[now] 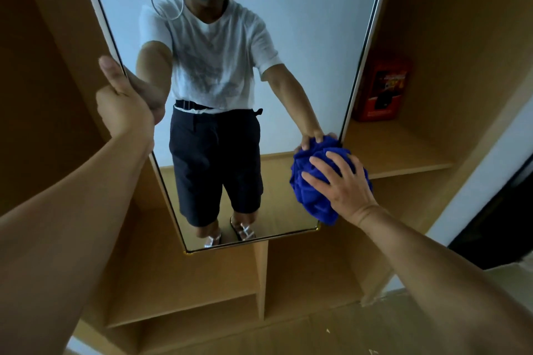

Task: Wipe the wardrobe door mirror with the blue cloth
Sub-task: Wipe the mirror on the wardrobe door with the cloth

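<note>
Right hand flat on the bunched-up blue cloth, fingers spread wide and pressing it against the wardrobe door mirror, way down near the lower right corner, with the cloth just about touching the right edge of the frame. Left hand wrapped around the mirror's left edge about halfway up, thumb pointing up along the frame, fingers curled round to the glass side. Reflected in the glass: a person in a white tee, dark shorts and sandals, headset on, a cable looping off it. Behind and around the door, open wooden wardrobe shelves, all the same light tan board. On the shelf to the right, a red box standing upright, tucked close behind the mirror's right edge; some dark and yellow print on the front, but too blurry to read, so no brand to report. Below the mirror's bottom edge, an upright divider splitting the lower shelving into two bays. Small yellow tips on the mirror's two bottom corners. Plenty of bare glass up and left of the cloth, hardly any to its right or below. Pale floor along the bottom right, with a few tiny white specks on it, and a white wall strip with something dark beyond it on the far right.
</note>
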Demonstrator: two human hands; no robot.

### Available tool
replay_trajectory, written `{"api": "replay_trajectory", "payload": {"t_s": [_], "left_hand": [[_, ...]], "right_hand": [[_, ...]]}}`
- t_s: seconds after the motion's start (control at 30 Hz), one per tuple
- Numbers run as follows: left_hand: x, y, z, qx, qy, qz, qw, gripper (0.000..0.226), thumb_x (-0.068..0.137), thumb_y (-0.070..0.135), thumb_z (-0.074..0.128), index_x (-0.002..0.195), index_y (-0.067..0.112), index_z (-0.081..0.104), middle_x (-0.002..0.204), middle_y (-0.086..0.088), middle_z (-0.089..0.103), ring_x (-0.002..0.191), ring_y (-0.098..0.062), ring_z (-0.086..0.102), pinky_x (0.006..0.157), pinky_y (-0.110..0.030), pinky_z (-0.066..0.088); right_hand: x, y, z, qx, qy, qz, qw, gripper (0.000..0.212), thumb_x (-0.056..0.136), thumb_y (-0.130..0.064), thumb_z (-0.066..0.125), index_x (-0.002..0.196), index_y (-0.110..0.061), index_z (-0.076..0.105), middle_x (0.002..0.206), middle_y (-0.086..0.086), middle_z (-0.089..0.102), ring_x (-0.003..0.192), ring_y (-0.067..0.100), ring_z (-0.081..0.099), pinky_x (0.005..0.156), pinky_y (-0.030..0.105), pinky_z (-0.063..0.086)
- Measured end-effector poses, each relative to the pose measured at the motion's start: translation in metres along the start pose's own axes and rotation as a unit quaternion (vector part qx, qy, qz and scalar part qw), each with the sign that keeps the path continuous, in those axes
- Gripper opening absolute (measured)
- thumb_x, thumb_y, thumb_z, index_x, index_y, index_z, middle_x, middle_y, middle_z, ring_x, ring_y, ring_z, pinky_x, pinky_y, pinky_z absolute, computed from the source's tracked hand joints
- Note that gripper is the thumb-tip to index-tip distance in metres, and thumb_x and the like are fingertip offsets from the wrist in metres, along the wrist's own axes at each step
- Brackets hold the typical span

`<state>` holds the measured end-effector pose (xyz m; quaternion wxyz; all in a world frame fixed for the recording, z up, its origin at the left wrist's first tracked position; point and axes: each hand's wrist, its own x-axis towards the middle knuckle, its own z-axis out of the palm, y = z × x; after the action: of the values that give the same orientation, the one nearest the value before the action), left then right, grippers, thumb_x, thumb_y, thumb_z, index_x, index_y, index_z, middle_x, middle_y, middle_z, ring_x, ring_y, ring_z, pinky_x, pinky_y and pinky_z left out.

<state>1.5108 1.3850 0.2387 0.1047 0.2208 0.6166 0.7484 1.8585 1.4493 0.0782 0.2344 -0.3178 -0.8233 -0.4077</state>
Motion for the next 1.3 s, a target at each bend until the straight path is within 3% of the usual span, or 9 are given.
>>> {"api": "replay_trajectory", "payload": {"t_s": [0.1, 0.27, 0.37, 0.47, 0.53, 0.7, 1.07, 1.2, 1.3], "left_hand": [[0.001, 0.001, 0.000, 0.017, -0.003, 0.004, 1.000, 0.051, 0.085, 0.073, 0.025, 0.068, 0.029, 0.046, 0.060, 0.014, 0.057, 0.053, -0.001, 0.058, 0.050, -0.020, 0.042], [0.004, -0.002, -0.003, 0.048, -0.014, -0.007, 0.999, 0.056, 0.083, 0.074, 0.022, 0.079, 0.025, 0.048, 0.073, 0.014, 0.053, 0.074, -0.012, 0.056, 0.068, -0.030, 0.043], [0.007, -0.004, -0.004, 0.052, -0.024, 0.006, 0.998, 0.055, 0.087, 0.071, 0.023, 0.083, 0.023, 0.049, 0.079, 0.009, 0.053, 0.079, -0.015, 0.054, 0.072, -0.031, 0.042], [0.008, -0.002, -0.005, 0.046, -0.042, 0.005, 0.998, 0.061, 0.091, 0.066, 0.023, 0.105, 0.015, 0.054, 0.091, 0.002, 0.050, 0.085, -0.015, 0.049, 0.076, -0.030, 0.036], [0.009, -0.001, -0.005, 0.038, -0.055, 0.003, 0.998, 0.065, 0.092, 0.065, 0.024, 0.110, 0.011, 0.055, 0.093, 0.001, 0.052, 0.085, -0.014, 0.050, 0.077, -0.029, 0.038], [0.010, -0.003, -0.005, 0.043, -0.069, 0.005, 0.997, 0.049, 0.090, 0.068, 0.024, 0.071, 0.028, 0.046, 0.072, 0.011, 0.055, 0.065, -0.003, 0.053, 0.060, -0.023, 0.040], [0.012, 0.001, 0.000, 0.037, -0.069, 0.018, 0.997, 0.046, 0.092, 0.063, 0.026, 0.067, 0.028, 0.044, 0.064, 0.011, 0.055, 0.039, 0.012, 0.052, 0.033, -0.009, 0.035], [0.004, 0.004, -0.001, 0.036, -0.073, 0.042, 0.996, 0.062, 0.095, 0.056, 0.026, 0.095, 0.007, 0.064, 0.097, -0.011, 0.068, 0.092, -0.023, 0.065, 0.074, -0.033, 0.052], [-0.005, 0.006, -0.007, 0.019, -0.075, 0.037, 0.996, 0.065, 0.098, 0.049, 0.026, 0.115, -0.006, 0.057, 0.119, -0.023, 0.060, 0.111, -0.036, 0.055, 0.093, -0.041, 0.043]], "right_hand": [[0.047, 0.002, -0.016, 0.001, 0.079, 0.075, 0.994, 0.056, 0.074, -0.024, 0.072, 0.124, -0.029, 0.047, 0.135, 0.003, 0.037, 0.121, 0.034, 0.037, 0.094, 0.056, 0.040], [0.128, -0.020, -0.044, 0.053, 0.179, 0.113, 0.976, 0.058, 0.069, -0.025, 0.073, 0.124, -0.032, 0.053, 0.137, 0.001, 0.036, 0.126, 0.033, 0.033, 0.099, 0.056, 0.035], [0.171, -0.052, -0.059, 0.087, 0.217, 0.094, 0.968, 0.051, 0.069, -0.022, 0.070, 0.120, -0.028, 0.064, 0.137, 0.004, 0.051, 0.126, 0.034, 0.033, 0.098, 0.058, 0.035], [0.198, -0.084, -0.065, 0.097, 0.213, 0.070, 0.970, 0.052, 0.074, -0.022, 0.064, 0.126, -0.026, 0.060, 0.141, 0.005, 0.047, 0.130, 0.034, 0.029, 0.100, 0.060, 0.030], [0.204, -0.102, -0.062, 0.095, 0.200, 0.044, 0.974, 0.048, 0.082, -0.022, 0.052, 0.130, -0.027, 0.056, 0.145, 0.003, 0.033, 0.132, 0.034, 0.026, 0.103, 0.061, 0.023], [0.194, -0.146, -0.045, 0.097, 0.166, -0.031, 0.981, 0.045, 0.089, -0.027, 0.041, 0.132, -0.029, 0.055, 0.145, 0.000, 0.045, 0.133, 0.031, 0.025, 0.107, 0.058, 0.017], [0.090, -0.229, 0.023, 0.079, -0.056, -0.257, 0.962, 0.034, 0.087, -0.030, 0.057, 0.121, -0.029, 0.062, 0.140, -0.007, 0.049, 0.128, 0.016, 0.045, 0.098, 0.038, 0.045], [0.072, -0.252, 0.032, 0.072, -0.136, -0.282, 0.947, 0.034, 0.085, -0.030, 0.061, 0.119, -0.026, 0.063, 0.139, -0.004, 0.049, 0.131, 0.021, 0.041, 0.101, 0.041, 0.041], [0.054, -0.274, 0.039, 0.044, -0.193, -0.283, 0.938, 0.035, 0.086, -0.028, 0.060, 0.121, -0.022, 0.063, 0.141, 0.002, 0.045, 0.133, 0.027, 0.033, 0.104, 0.046, 0.034]]}}
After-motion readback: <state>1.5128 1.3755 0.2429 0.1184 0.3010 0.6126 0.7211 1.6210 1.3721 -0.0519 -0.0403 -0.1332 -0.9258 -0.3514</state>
